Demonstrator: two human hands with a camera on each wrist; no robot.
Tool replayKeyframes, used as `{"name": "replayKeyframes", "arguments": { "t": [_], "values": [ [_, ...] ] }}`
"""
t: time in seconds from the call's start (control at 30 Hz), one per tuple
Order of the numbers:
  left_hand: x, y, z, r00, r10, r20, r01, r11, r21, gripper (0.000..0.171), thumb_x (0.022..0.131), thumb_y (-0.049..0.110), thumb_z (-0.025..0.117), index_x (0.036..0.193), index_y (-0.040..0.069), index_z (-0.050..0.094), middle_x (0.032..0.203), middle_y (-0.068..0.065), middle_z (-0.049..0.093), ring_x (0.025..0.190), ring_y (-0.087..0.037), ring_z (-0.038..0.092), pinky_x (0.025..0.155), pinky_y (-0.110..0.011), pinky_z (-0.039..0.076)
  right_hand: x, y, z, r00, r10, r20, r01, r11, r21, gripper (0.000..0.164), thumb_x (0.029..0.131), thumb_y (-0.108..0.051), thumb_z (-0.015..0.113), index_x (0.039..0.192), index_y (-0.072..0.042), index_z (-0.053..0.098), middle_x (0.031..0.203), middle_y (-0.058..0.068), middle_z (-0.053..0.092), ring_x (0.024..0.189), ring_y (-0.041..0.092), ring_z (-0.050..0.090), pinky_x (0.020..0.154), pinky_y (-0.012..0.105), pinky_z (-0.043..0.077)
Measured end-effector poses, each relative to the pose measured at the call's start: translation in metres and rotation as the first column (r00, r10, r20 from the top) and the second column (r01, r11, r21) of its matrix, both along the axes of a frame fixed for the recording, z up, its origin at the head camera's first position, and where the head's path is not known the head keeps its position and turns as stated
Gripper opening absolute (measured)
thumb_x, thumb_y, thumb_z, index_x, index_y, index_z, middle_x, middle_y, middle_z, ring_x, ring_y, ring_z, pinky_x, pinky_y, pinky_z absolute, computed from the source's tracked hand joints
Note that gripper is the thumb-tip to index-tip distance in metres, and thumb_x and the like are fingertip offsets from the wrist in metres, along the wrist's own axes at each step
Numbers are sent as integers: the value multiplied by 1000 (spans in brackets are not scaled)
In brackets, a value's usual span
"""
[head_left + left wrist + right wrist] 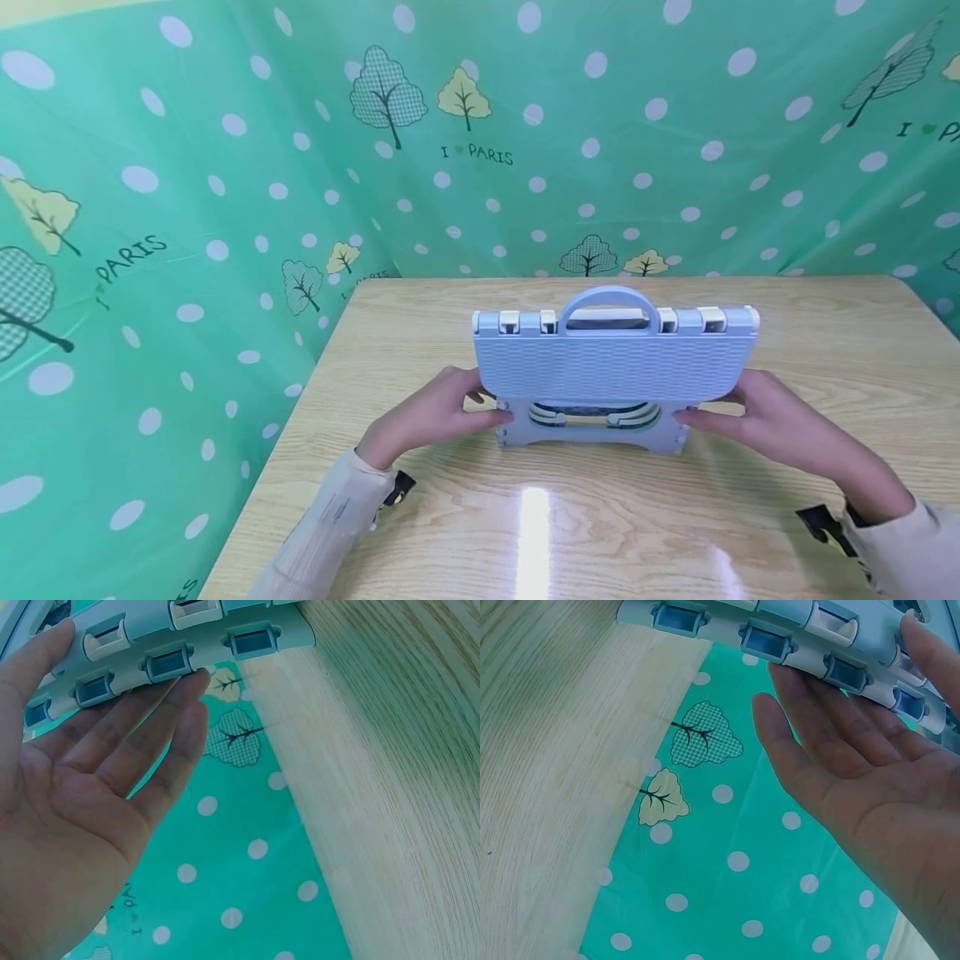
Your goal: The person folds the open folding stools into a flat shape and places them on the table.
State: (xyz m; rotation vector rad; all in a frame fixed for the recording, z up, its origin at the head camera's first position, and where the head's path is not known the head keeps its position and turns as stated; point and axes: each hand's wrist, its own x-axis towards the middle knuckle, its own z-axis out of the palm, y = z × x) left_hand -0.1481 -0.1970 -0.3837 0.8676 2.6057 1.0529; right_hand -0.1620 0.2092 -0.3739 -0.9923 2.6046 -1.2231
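A light blue plastic folding stool (611, 367) stands on the wooden table, its textured top panel tilted toward me and a curved carry handle (611, 294) along the upper edge. My left hand (448, 408) holds the stool's lower left side, thumb on the near face and fingers behind. On the opposite side, my right hand (772, 417) grips it the same way. Both wrist views show the fingertips against the hinged side, which has white clips (105, 641). The top panel's lower corners partly hide the fingers in the head view.
The wooden table (420, 325) reaches back to a green polka-dot cloth (487, 100) printed with trees, hung behind and at left. Bright light reflects off the near tabletop. Dark straps (825, 529) sit at the sleeve cuffs.
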Motion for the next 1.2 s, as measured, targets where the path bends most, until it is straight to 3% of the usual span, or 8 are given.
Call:
{"name": "replayKeyframes", "arguments": {
  "t": [0.7, 1.2],
  "values": [
    [0, 0, -4, 999, -17, -51, 18, 1000, 20, 48, 96, 33, 68, 140, 22, 56, 128, 12, 65, 106, -3, 63, 91, -30, 55, 0, -1, -1, 999, -4, -35, 4, 1000, -13, 57, 91, -13, 74, 142, -23, 51, 132, -6, 62, 114, -2, 58, 83, 27, 58],
    [-2, 1, -5, 999, -13, -51, 15, 1000, 23, 43, 97, 30, 67, 138, 21, 58, 127, 9, 67, 104, -5, 65, 90, -31, 56, 0, -3, -1, 1000, -25, -9, 25, 999, -23, 52, 92, -13, 73, 140, -18, 53, 129, -2, 64, 110, 0, 61, 83, 27, 58]
  ]
}}
